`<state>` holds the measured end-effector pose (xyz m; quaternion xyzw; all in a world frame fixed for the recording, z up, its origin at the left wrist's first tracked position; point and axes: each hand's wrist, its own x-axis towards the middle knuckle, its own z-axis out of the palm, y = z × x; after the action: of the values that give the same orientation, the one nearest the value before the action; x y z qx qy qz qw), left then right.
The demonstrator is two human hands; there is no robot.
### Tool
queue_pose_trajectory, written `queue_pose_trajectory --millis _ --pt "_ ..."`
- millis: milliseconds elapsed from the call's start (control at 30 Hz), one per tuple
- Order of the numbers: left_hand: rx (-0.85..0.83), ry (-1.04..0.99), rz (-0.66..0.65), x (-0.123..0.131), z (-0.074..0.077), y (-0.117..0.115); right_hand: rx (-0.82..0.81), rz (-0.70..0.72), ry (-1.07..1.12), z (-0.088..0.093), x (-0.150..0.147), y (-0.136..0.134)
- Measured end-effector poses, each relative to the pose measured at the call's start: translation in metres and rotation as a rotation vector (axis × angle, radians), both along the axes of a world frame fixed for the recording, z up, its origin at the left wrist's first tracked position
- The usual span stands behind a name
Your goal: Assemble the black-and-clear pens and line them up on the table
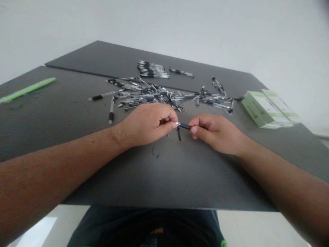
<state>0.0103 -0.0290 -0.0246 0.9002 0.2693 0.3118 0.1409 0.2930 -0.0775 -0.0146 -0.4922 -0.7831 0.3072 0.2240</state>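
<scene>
My left hand is closed in a pinch on the pale or metallic left end of a pen. The black section shows between my two hands, lying almost level above the table. Thumb and fingers of my right hand pinch its other end, and the rest of the pen there is hidden. Just below it is a small black piece, perhaps a pen cap. Behind my hands a loose pile of clear pens with black grips spreads over the dark table.
Farther back lie a neat row of pens and one separate pen. Pale green boxes stand at the right. A long green strip-like object lies at the left. A seam crosses the table, and its front edge is near my lap.
</scene>
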Motion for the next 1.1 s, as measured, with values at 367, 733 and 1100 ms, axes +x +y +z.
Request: queue_pose_trajectory --millis 367,733,1100 --pt "-0.078 -0.104 0.138 -0.009 -0.003 0.013 0.109 -0.051 -0.126 -0.004 0.006 0.006" --pt "0.022 -0.046 0.344 -0.026 -0.001 0.040 0.319 -0.284 -0.153 -0.013 0.019 0.019" --pt "0.076 0.106 0.375 -0.036 0.004 0.052 0.333 -0.288 -0.171 -0.010 0.016 0.015"
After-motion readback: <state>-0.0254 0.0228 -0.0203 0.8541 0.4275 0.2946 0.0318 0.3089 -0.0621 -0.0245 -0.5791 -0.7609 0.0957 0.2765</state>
